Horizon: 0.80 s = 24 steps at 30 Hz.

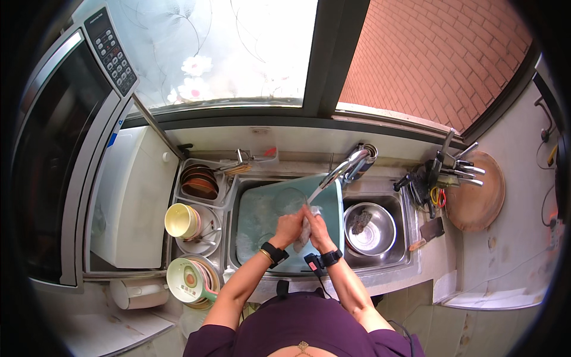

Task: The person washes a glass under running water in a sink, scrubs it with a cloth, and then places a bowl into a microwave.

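Observation:
Over a green plastic basin [250, 201] set in the sink, both hands grip a wet whitish cloth [303, 238]. My left hand [289, 228] closes on its left side, my right hand [317, 226] on its right, the two nearly touching at the top. Water runs from the chrome faucet [343, 169] just above them. A clear round glass-like item [287, 200] lies in the basin behind my left hand. Suds float on the water. The cloth's middle is partly hidden by the fingers.
Stacked bowls [179, 221], plates with a green-handled dish [184, 280] and a plastic rack [227, 201] stand left. A steel bowl [379, 241] holding a scourer [360, 222] sits in the right sink. Further right are a cleaver [432, 229], a knife block [446, 180] and a round wooden board [484, 196].

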Available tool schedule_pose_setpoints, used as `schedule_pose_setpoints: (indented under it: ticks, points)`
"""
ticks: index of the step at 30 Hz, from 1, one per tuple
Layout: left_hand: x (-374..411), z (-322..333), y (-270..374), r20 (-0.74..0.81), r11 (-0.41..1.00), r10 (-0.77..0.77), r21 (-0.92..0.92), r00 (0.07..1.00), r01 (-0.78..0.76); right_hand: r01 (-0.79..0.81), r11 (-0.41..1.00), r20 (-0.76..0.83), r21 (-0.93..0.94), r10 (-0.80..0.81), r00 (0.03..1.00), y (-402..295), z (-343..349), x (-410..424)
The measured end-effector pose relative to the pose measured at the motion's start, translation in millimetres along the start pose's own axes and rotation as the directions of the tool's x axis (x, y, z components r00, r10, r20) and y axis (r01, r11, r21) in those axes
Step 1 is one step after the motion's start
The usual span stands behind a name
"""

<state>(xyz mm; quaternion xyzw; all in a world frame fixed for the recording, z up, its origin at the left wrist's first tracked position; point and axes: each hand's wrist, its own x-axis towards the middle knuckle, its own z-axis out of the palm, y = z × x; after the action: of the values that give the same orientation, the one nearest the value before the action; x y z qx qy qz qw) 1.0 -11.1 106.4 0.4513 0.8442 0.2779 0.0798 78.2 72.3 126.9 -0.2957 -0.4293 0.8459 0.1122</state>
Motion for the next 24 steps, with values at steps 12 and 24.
schedule_pose_setpoints:
  ticks: [12, 24]
  points:
    - [-24.8, -23.6, -16.6, 0.044, 0.872, 0.473, 0.116, 0.88, -0.475, 0.157, 0.879, -0.365, -0.451, -0.341, 0.866, 41.6, -33.6, 22.0]
    - [-37.0, -23.5, -55.9, 0.39, -0.491, 0.074, -0.787, 0.918, 0.373, 0.142, 0.737, -0.025, -0.66, -0.21, 0.977, 28.1, -11.4, 22.4]
